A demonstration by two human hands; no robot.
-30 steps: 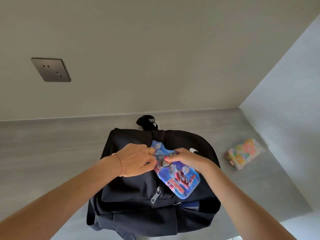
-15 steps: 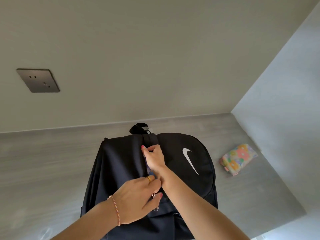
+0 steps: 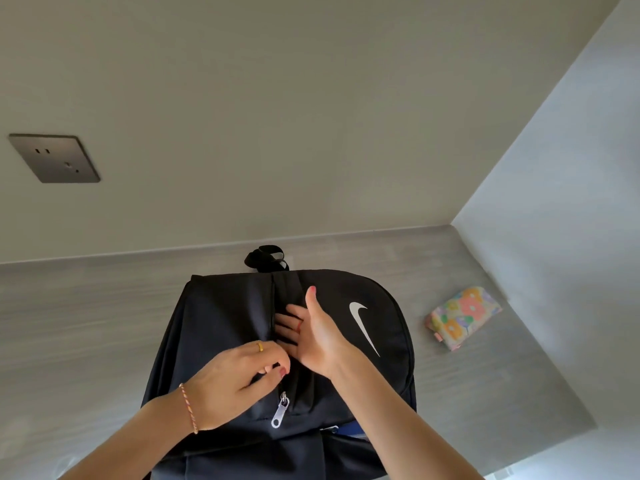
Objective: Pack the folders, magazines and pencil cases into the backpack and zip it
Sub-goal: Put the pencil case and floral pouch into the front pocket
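A black backpack [image 3: 221, 317] with a white swoosh lies on the grey table, its top compartment open along a zip. My left hand [image 3: 239, 375] pinches the fabric edge of that opening, just above a silver zipper pull [image 3: 280, 412]. My right hand [image 3: 311, 330] is palm up with straight fingers, its fingertips inside the opening and the thumb raised. The blue pencil case is out of sight. A flowered pencil case [image 3: 462, 317] lies on the table to the right of the backpack.
The grey table [image 3: 86, 317] meets a beige wall behind and a pale wall on the right. A dark wall socket [image 3: 53, 158] sits high on the left. A black strap [image 3: 266, 258] sticks out behind the backpack.
The blue pencil case that both hands held a second ago has gone from sight inside the backpack. My right hand has opened and turned palm up at the opening. The left hand stays on the fabric edge.
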